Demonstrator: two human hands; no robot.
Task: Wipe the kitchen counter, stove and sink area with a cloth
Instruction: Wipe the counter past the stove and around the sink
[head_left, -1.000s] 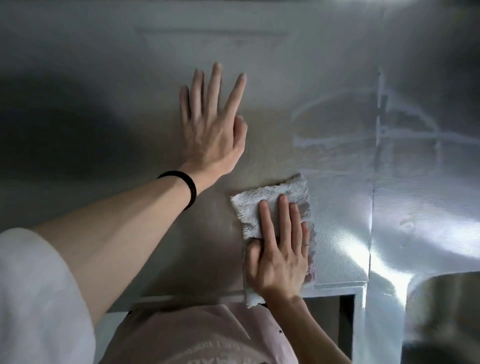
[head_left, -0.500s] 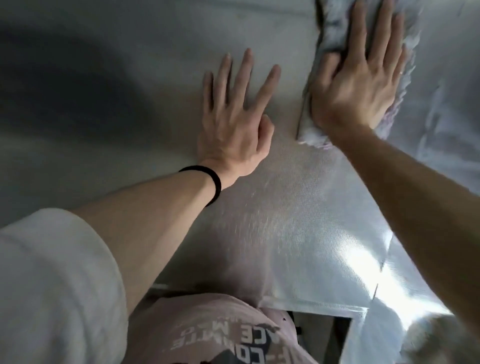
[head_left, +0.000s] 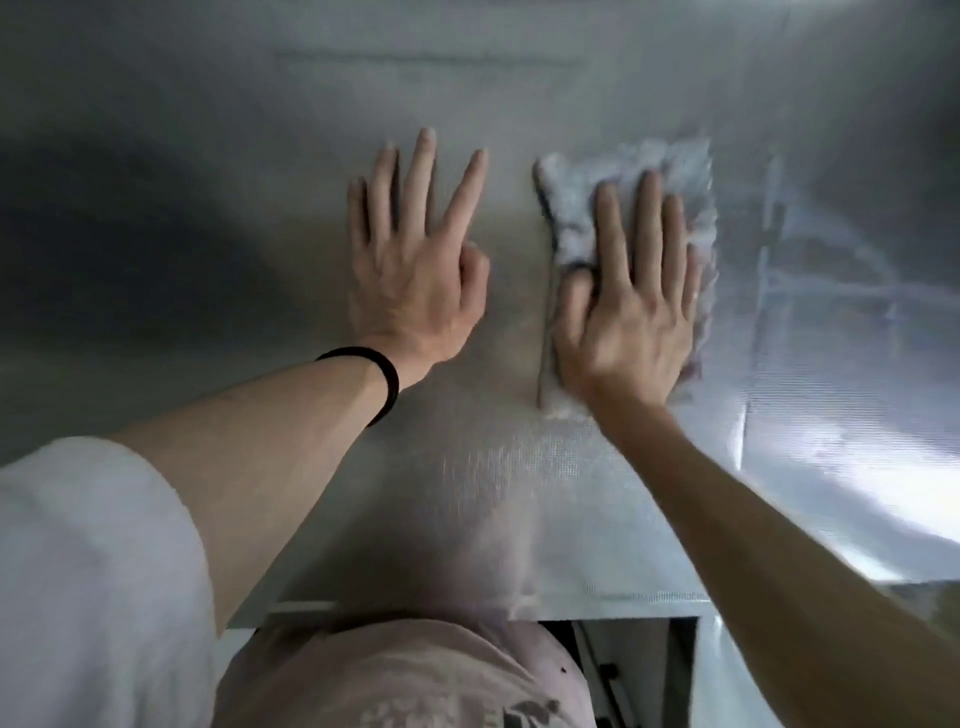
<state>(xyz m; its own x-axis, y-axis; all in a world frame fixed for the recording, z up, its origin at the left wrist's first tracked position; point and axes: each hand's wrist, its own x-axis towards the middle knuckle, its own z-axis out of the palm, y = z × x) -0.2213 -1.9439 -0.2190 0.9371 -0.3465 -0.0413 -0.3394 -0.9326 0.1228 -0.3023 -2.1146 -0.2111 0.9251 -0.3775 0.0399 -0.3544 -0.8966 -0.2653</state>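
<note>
A fluffy white cloth (head_left: 582, 208) lies flat on the counter (head_left: 467, 493), which is covered in shiny silver foil. My right hand (head_left: 628, 322) presses down on the cloth with fingers stretched forward and the thumb tucked against its left edge. Just to the left, my left hand (head_left: 415, 280) rests flat on the bare counter, fingers spread, holding nothing; a black band circles its wrist. A narrow strip of foil separates the two hands.
Damp wipe streaks (head_left: 831, 260) mark the foil to the right of the cloth, past a seam (head_left: 748, 426). The counter's front edge (head_left: 597, 605) runs just ahead of my body, with a dark opening (head_left: 623, 654) below it.
My right hand slid the cloth from near the front edge far away across the counter, then back toward me beside the left hand. The left hand stayed planted.
</note>
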